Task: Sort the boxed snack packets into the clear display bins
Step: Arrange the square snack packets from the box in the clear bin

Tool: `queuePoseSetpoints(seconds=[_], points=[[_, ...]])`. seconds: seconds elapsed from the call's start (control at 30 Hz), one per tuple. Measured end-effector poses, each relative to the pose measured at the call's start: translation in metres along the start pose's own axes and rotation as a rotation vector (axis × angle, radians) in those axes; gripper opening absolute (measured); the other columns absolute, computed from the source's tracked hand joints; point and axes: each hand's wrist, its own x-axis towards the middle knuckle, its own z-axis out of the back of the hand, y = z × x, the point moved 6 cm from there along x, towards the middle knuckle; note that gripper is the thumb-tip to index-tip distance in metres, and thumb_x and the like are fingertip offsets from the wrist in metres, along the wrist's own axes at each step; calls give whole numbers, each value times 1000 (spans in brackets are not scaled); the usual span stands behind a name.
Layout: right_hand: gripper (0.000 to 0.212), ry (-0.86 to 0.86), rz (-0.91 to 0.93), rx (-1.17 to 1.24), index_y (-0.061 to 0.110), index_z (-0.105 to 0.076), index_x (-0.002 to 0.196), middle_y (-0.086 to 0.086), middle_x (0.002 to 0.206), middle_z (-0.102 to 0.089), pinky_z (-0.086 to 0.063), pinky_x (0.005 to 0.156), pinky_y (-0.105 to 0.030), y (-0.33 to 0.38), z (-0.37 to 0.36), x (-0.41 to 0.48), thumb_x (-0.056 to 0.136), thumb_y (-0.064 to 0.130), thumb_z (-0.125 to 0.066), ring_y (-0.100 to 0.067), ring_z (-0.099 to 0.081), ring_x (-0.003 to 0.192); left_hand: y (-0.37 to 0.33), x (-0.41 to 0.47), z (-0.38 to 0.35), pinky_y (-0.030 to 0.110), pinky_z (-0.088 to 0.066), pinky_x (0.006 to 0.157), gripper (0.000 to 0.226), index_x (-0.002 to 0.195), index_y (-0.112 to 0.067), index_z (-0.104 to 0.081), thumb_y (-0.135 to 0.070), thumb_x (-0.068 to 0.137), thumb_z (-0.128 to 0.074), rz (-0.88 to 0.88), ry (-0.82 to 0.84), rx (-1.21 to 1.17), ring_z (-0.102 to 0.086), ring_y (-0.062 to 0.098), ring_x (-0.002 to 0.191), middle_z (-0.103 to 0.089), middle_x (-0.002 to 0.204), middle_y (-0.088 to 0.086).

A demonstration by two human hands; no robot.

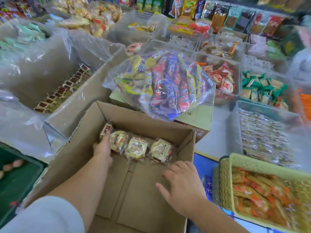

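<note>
An open cardboard box (151, 190) sits in front of me. A row of three cream snack packets (136, 147) stands at its far end, with a small red-and-white packet (106, 129) in the far left corner. My left hand (103, 148) reaches into the box and its fingers touch the leftmost packets; whether it grips one is hidden. My right hand (181, 185) hovers with spread, straight fingers over the bare box floor, holding nothing. A clear display bin (235, 68) of red packets stands behind.
A plastic bag of colourful snack bars (161, 83) lies on another carton beyond the box. A plastic-lined carton (55, 96) with red-topped packets is at left. A yellow basket (262, 195) of orange packets sits right. More clear bins of snacks fill the back.
</note>
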Motion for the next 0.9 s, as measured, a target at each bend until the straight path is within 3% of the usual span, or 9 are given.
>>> queuePoseSetpoints(seconds=[0.1,0.23,0.37,0.47,0.53,0.77,0.83,0.9], points=[[59,-7,-8,-8,29,-73,94,8,95,-67,-40,100,-41,0,0,0,91,69,-31,-21,-55,103,-1,3,-15,67,-56,77,105,150,-38,-30,-51,66,-92,10,23,-48,-63,39,107,-55,135,8],[56,-30,-24,-8,28,-73,87,8,85,-65,-44,95,-41,0,2,-1,91,68,-34,-21,-56,95,1,6,-33,68,-56,75,106,151,-39,-29,-36,68,-95,74,1,-107,-61,41,111,-49,143,9],[54,-55,-30,-11,29,-72,82,9,78,-62,-47,91,-42,0,3,0,90,68,-36,-20,-57,91,3,4,-42,48,-59,60,97,148,-35,-34,-25,72,-92,55,-31,-199,-68,35,99,-56,138,10],[54,-58,-30,-9,29,-72,81,10,77,-62,-47,91,-41,1,4,1,90,68,-37,-20,-57,90,3,-1,-45,41,-57,50,89,147,-34,-36,-21,76,-89,47,-17,-216,-68,33,93,-58,133,9],[54,-57,-27,-8,29,-72,82,10,77,-62,-46,91,-41,1,3,0,90,69,-36,-20,-56,89,5,-6,-45,44,-56,54,85,146,-33,-37,-20,79,-88,61,4,-213,-67,34,98,-57,132,9],[56,-42,-13,-16,29,-72,86,10,81,-64,-44,93,-41,0,2,0,91,69,-33,-20,-56,90,4,-37,-36,59,-57,89,82,150,-27,-35,-8,85,-81,27,80,-257,-67,38,108,-58,137,15],[58,-33,-11,-4,30,-71,91,10,86,-64,-42,95,-42,0,2,0,91,71,-30,-20,-55,93,1,-53,-31,57,-59,87,79,146,-29,-38,-10,84,-83,-12,106,-256,-70,37,105,-62,131,14],[59,-44,-4,23,32,-70,101,12,95,-65,-41,98,-42,0,3,-1,91,73,-29,-18,-56,98,0,-75,-24,49,-63,76,73,140,-34,-41,-13,84,-83,-52,142,-232,-73,33,99,-66,123,10]])
